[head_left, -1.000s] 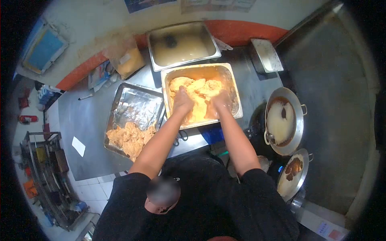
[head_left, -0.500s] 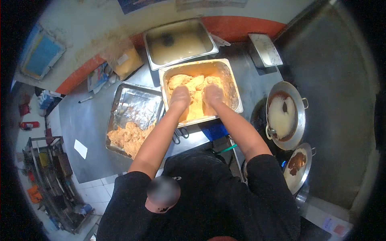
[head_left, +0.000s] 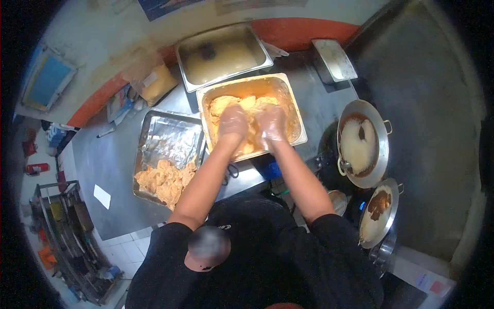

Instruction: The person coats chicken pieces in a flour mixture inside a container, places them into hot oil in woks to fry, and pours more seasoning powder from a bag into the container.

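Both my hands wear thin clear gloves and reach into a deep metal pan (head_left: 297, 116) of orange-yellow breading with coated chicken pieces (head_left: 223, 104) along its far side. My left hand (head_left: 233, 122) is over the left half of the pan, its back showing. Beside it, a short gap away, my right hand (head_left: 271, 123) sits over the right half. The fingers of both point down into the breading, so their grip is hidden. To the left, a shallow metal tray (head_left: 170, 134) holds a heap of breaded chicken (head_left: 167, 180) at its near end.
Behind the pan stands another metal pan (head_left: 221, 62) of cloudy liquid. Two woks (head_left: 382, 149) of foaming oil are on the right, the nearer wok (head_left: 391, 219) with browned food. A small metal container (head_left: 334, 62) stands back right, a yellow bag (head_left: 157, 85) back left.
The view has shifted slightly, moving the pans a little left in the picture. Both my hands look larger and somewhat raised within the breading pan. The heap on the tray is unchanged.
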Motion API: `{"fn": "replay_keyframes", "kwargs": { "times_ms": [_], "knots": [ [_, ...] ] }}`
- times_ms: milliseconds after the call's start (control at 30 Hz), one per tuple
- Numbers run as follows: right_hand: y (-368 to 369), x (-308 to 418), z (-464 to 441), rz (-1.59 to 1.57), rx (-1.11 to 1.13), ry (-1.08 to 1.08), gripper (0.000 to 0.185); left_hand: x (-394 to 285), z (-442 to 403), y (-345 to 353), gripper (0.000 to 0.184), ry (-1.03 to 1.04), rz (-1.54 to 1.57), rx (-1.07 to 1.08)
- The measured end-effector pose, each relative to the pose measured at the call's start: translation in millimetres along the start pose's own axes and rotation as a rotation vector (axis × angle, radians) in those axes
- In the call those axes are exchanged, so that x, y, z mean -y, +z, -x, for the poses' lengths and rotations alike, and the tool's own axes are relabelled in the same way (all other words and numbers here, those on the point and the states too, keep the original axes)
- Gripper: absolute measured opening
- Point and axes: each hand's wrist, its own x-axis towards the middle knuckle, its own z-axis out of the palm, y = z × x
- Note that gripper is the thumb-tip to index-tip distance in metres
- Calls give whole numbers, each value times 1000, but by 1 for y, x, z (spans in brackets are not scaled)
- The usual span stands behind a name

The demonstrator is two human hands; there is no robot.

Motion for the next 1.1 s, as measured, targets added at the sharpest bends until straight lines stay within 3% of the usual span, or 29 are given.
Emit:
{"fn": "replay_keyframes", "kwargs": {
  "times_ms": [33, 133, 167, 267, 300, 400, 433, 500, 567, 667, 700, 800, 867, 933, 967, 1000, 1067, 1100],
  "knots": [
    [1, 3, 0, 6, -30, -27, 12, 7, -2, -8, 22, -59, 30, 5],
    [8, 24, 17, 31, -104, -111, 9, -11, 1, 22, 19, 42, -84, -29],
    [-1, 37, 22, -12, -127, -30, 8, -4, 1, 25, 17, 31, -42, -80],
    [0, 3, -1, -306, 41, 163, 4, 7, -2, 4, 19, 3, -59, 28],
    [-20, 37, 12, -362, 34, 197, 4, 9, -4, 14, 19, 39, -87, -3],
    [12, 17, 12, 56, -96, -106, 4, 2, 1, 34, 17, 118, -136, -73],
    [-3, 33, 20, -139, -8, 78, 4, -10, 8, 4, 18, 49, -119, -5],
    [-1, 15, 14, -467, -20, 176, 5, -2, 3, 8, 18, 43, -114, -34],
    [30, -9, 8, -278, -42, 52, 8, -8, 2, 34, 17, 66, -89, -56],
    [7, 4, 1, 92, -73, -152, 18, -1, 3, 8, 19, 31, -123, 24],
    [9, 0, 7, 76, -86, -149, 16, 2, 9, -9, 20, -16, -18, -13],
    [20, 0, 11, 21, -145, -168, 14, -1, 2, 41, 20, 51, -109, -85],
    [-35, 65, 19, -136, 41, 57, 12, -9, 7, 5, 20, 42, -73, -56],
    [-68, 79, 22, -313, 230, 285, 14, 10, 11, -12, 21, -53, -5, 57],
    [-33, 46, 19, -370, 142, 213, 12, 13, 10, 19, 18, 105, -125, -99],
    [1, 16, 17, -422, 59, 134, 11, -7, 9, 26, 14, 227, -85, -35],
    [-2, 32, 22, 48, -71, -171, 10, -15, 16, 3, 15, 64, -153, 3],
    [-18, 42, 23, -119, 76, -52, 9, -10, 17, -1, 16, 33, -122, 28]
  ]
}}
